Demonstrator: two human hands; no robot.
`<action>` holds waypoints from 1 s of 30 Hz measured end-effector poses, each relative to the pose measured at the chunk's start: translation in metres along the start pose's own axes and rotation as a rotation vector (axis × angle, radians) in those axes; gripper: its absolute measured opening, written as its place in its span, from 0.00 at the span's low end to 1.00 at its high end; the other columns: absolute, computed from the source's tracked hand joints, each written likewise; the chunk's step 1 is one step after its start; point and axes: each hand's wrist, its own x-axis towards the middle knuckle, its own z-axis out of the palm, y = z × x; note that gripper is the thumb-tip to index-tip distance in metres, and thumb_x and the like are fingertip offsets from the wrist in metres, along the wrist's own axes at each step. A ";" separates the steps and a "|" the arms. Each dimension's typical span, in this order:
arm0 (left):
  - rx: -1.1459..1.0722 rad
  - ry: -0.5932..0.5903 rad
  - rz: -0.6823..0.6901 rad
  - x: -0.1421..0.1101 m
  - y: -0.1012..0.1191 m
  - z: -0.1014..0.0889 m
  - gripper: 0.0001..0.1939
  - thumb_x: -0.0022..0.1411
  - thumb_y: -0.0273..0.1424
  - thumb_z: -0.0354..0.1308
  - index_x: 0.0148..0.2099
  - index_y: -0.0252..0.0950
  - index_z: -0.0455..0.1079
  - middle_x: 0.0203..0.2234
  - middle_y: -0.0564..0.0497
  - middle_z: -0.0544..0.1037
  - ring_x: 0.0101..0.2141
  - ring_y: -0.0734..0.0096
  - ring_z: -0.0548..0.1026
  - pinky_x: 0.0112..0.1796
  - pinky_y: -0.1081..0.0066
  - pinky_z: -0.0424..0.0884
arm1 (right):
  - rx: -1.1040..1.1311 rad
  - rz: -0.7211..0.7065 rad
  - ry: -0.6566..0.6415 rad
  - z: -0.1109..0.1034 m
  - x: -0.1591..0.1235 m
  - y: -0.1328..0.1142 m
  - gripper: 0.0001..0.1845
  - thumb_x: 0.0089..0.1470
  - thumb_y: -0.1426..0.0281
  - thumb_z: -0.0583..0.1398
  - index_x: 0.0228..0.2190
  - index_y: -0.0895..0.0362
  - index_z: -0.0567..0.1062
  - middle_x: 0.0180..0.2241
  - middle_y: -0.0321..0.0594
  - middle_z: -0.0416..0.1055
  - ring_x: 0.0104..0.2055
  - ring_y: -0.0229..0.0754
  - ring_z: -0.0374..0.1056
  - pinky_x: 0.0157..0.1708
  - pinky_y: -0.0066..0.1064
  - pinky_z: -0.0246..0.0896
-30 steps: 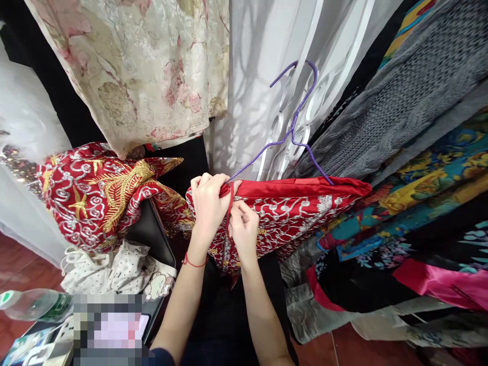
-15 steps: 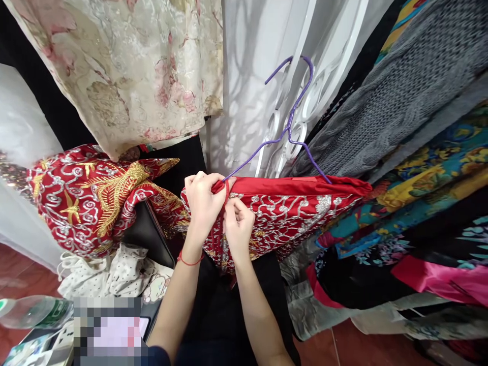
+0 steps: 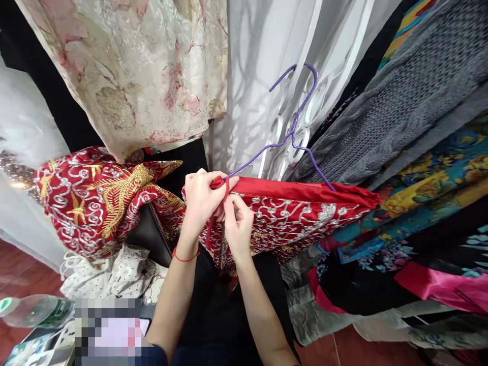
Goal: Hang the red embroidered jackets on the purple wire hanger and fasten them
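A red embroidered skirt-like garment (image 3: 282, 218) with silver and gold patterns and a plain red satin waistband (image 3: 274, 188) lies across my lap. The lower part of a purple wire hanger (image 3: 293, 129) goes down into the waistband, its hook pointing up. At the band's left end, my left hand (image 3: 202, 198) is closed on a thin red cord (image 3: 227, 190), which loops over the thumb. My right hand (image 3: 238, 221) pinches at the cord just below; its fingertips are partly hidden behind the left hand.
At left, another red embroidered cloth (image 3: 87, 203) drapes over a black seat. A dotted white cloth bag (image 3: 110, 272) and a plastic bottle (image 3: 36, 311) sit lower left. A floral cream cloth (image 3: 152, 66) hangs above; a grey knit (image 3: 412, 96) and patterned clothes hang at right.
The view has shifted slightly, so the hanger and garment sit a little farther right and lower. Both hands stay at the cord, and more of its tail now hangs below my left hand.
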 end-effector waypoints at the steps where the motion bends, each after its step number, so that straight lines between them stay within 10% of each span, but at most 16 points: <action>1: 0.003 0.022 -0.011 0.000 -0.001 0.004 0.19 0.64 0.46 0.57 0.26 0.41 0.74 0.18 0.55 0.66 0.28 0.68 0.64 0.44 0.61 0.59 | 0.029 0.029 -0.006 0.000 -0.001 0.001 0.17 0.61 0.58 0.55 0.25 0.54 0.66 0.18 0.30 0.62 0.20 0.34 0.58 0.22 0.27 0.56; 8: 0.069 0.133 -0.038 0.000 -0.005 0.022 0.17 0.65 0.43 0.57 0.28 0.40 0.73 0.22 0.54 0.66 0.31 0.67 0.65 0.46 0.60 0.58 | -0.061 0.086 0.126 0.000 -0.024 0.048 0.19 0.58 0.60 0.54 0.19 0.53 0.56 0.17 0.26 0.47 0.19 0.31 0.45 0.20 0.26 0.44; 17: 0.170 0.108 0.027 0.006 -0.013 0.032 0.17 0.66 0.44 0.55 0.29 0.39 0.72 0.23 0.52 0.71 0.33 0.65 0.67 0.45 0.60 0.58 | -0.354 0.271 0.099 -0.020 -0.061 0.149 0.21 0.57 0.53 0.50 0.21 0.54 0.65 0.16 0.31 0.60 0.18 0.35 0.53 0.22 0.28 0.51; 23: 0.199 -0.036 0.054 0.002 -0.007 0.013 0.13 0.67 0.42 0.54 0.35 0.39 0.70 0.32 0.51 0.78 0.38 0.63 0.70 0.44 0.63 0.61 | -0.654 0.125 -0.097 -0.052 -0.047 0.091 0.17 0.59 0.57 0.57 0.23 0.54 0.70 0.17 0.32 0.64 0.19 0.36 0.58 0.24 0.28 0.52; 30: 0.214 -0.091 0.055 -0.007 -0.008 -0.006 0.07 0.59 0.27 0.52 0.41 0.39 0.69 0.39 0.49 0.78 0.44 0.59 0.71 0.46 0.61 0.63 | -1.020 -0.873 0.008 -0.108 0.013 -0.017 0.04 0.58 0.71 0.59 0.34 0.54 0.75 0.35 0.43 0.74 0.42 0.45 0.67 0.44 0.37 0.61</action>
